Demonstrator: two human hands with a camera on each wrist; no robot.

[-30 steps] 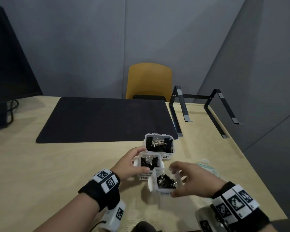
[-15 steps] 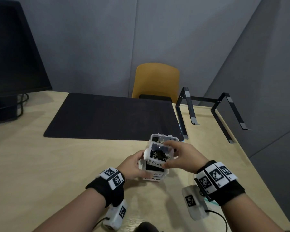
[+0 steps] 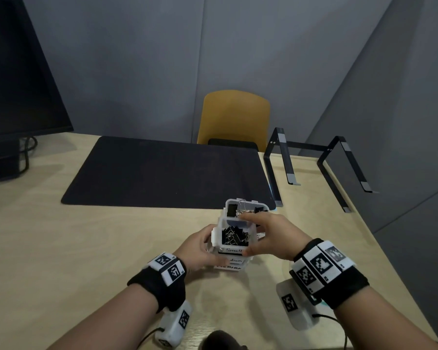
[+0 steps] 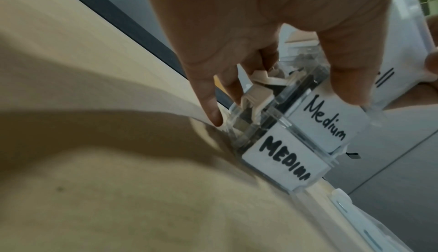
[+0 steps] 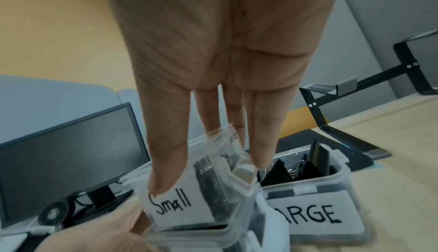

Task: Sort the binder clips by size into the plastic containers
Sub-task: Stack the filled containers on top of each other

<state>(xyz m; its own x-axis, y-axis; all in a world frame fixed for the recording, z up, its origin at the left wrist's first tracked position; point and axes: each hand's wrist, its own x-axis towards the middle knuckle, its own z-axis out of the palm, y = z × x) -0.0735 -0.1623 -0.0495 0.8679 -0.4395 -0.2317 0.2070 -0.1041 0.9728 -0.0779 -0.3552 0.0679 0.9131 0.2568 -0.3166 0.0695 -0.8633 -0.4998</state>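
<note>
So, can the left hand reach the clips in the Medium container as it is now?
Probably not. The Small container, held by the right hand, sits over the Medium container and covers its opening; the left hand only grips its side.

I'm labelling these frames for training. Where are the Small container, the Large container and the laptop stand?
Small container [image 5: 169,202], right wrist view: on its handwritten label.
Large container [image 5: 315,216], right wrist view: on its front label.
Laptop stand [image 3: 281,157], head view: on its left leg.
</note>
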